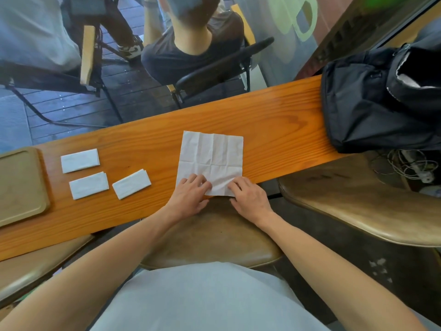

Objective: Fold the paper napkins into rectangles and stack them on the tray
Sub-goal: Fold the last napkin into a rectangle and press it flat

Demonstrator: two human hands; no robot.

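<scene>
- Under both my hands, at the near edge of the counter (274, 120), lies the open napkin (211, 158); it spreads flat away from me, so the sheet lies on the far side of my fingertips.
- My left hand (191, 197) rests on the near left corner, my right hand (250, 199) on the near right corner. Fingers of both are curled low and close on the paper's near edge; whether they pinch it or only press it I cannot tell.
- The sheet is nearly square, with old creases running both ways. As I judge it, the fold goes from near to far, both hands equally close.
- Three folded napkins (88, 185) lie on the bare wood to the left, apart from one another, none on the tray (23, 206) beyond them.
- A black bag (372, 103) sits well to the right; the wood past the sheet's far edge is free.
</scene>
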